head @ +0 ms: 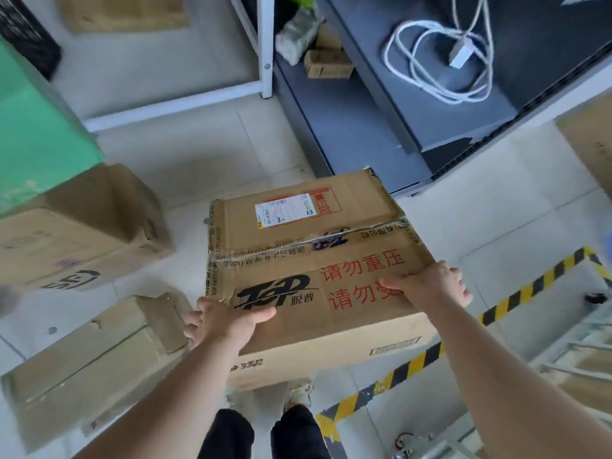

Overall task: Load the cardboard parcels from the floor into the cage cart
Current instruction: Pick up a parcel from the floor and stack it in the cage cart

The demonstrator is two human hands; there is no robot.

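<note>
A large cardboard parcel (298, 246) with red and black print, a white label and taped flaps is held up in front of me above the floor. My left hand (225, 321) grips its near left corner, thumb on top. On the near right edge my right hand (433, 286) clamps the parcel, fingers over the top. The cage cart (576, 352), a pale metal frame with a yellow-black striped edge, stands at the right, with a castor low in the frame. Two more parcels rest on the floor: one (82, 362) at my lower left, another (76, 233) further left.
A green box (36, 134) sits on the left parcel. A white metal rack leg (266, 44) and a dark grey shelf unit (430, 94) holding a coiled white cable stand ahead. Small boxes (326, 62) lie under the shelf. My feet are below the held parcel.
</note>
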